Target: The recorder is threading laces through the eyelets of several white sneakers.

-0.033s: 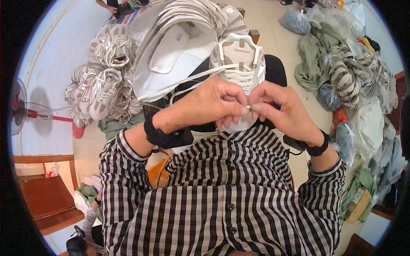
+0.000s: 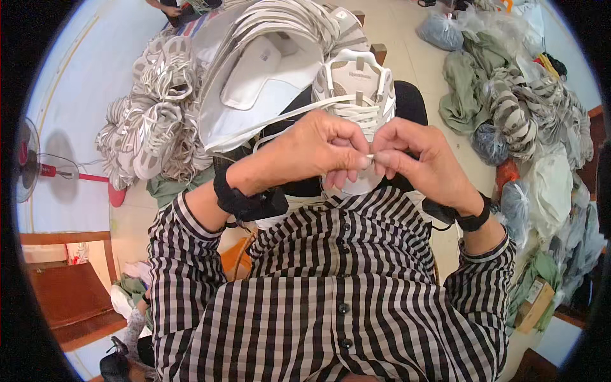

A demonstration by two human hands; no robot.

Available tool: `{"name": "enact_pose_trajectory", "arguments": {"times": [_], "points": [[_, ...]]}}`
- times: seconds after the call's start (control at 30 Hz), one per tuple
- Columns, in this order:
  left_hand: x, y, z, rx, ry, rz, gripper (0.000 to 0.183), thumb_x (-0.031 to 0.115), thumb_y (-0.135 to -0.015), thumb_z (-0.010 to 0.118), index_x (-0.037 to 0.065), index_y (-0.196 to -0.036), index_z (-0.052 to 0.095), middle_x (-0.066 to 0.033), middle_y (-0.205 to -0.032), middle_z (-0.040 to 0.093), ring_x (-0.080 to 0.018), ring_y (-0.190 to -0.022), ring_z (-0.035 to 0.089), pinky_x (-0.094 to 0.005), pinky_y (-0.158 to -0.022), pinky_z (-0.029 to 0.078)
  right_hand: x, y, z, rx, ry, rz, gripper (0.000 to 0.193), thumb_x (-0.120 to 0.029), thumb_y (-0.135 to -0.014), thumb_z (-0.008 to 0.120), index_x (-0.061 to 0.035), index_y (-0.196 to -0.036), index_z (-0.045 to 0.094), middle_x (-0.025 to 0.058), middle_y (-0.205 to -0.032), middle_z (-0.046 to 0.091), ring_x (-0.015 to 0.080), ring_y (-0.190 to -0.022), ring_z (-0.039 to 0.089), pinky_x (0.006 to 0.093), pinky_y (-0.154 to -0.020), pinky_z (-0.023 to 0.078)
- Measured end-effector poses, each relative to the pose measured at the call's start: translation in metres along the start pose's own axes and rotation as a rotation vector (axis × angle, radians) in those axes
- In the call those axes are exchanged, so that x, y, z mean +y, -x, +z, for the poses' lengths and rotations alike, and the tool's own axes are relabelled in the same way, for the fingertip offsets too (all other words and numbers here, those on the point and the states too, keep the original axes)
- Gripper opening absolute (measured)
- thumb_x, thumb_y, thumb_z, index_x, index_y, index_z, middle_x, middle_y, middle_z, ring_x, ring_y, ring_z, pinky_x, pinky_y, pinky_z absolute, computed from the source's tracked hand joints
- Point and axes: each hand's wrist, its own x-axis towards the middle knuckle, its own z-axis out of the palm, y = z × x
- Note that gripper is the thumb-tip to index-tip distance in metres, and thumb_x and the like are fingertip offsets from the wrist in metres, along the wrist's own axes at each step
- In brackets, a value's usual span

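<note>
A white and beige sneaker upper [image 2: 359, 79] lies over my dark-clad lap, tongue away from me and toe toward me. White lace [image 2: 356, 114] crosses its front, and a long flat loop [image 2: 273, 124] of it stretches off to the left. Above the toe, my left hand [image 2: 318, 153] pinches the pale lace tip between thumb and forefinger. My right hand [image 2: 417, 156] pinches the same tip from the other side, so the fingertips nearly meet. Both hands partly cover the lower lacing and the toe.
A white-lined bin [image 2: 219, 121] with stacked shoe uppers [image 2: 286, 19] stands ahead. More laced uppers [image 2: 162, 89] are heaped at left, beside a fan [image 2: 28, 159]. Bundled uppers [image 2: 512, 114] and plastic bags [image 2: 442, 33] lie at right. A brown chair [image 2: 73, 299] is lower left.
Both hands have risen very slightly, with the pinched lace tip between them. At the upper left edge, another person's hand has shifted a little.
</note>
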Motion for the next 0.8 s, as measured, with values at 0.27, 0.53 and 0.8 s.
{"name": "enact_pose_trajectory", "arguments": {"times": [0.27, 0.53, 0.8], "points": [[0.002, -0.014, -0.015, -0.068, 0.099, -0.142, 0.017, 0.016, -0.092, 0.062, 0.000, -0.087, 0.067, -0.0034, -0.065, 0.063, -0.0060, -0.048, 0.053, -0.0194, -0.043, 0.040, 0.013, -0.012, -0.002, 0.022, 0.126, -0.119, 0.010, -0.004, -0.088, 0.062, 0.0001, -0.097, 0.061, 0.0050, -0.075, 0.068, 0.0114, -0.065, 0.061, 0.0250, -0.064, 0.049], [0.005, -0.026, -0.030, 0.331, -0.379, 0.091, 0.011, 0.012, -0.090, 0.062, 0.002, -0.088, 0.066, 0.0000, -0.064, 0.061, -0.0049, -0.051, 0.051, -0.0200, -0.045, 0.036, 0.046, -0.052, -0.041, 0.397, 0.444, -0.225, 0.019, -0.015, -0.087, 0.064, -0.0032, -0.102, 0.063, 0.0098, -0.088, 0.066, 0.0207, -0.081, 0.062, 0.0310, -0.076, 0.048], [-0.023, -0.054, -0.047, 0.504, -1.011, 0.300, 0.016, 0.013, -0.082, 0.063, -0.003, -0.084, 0.066, -0.0171, -0.067, 0.063, -0.0207, -0.057, 0.060, -0.0334, -0.057, 0.047, 0.094, -0.077, -0.035, 0.443, 0.560, -0.254, 0.024, -0.022, -0.089, 0.059, -0.0046, -0.105, 0.062, 0.0123, -0.099, 0.062, 0.0291, -0.092, 0.059, 0.0392, -0.082, 0.047]]}}
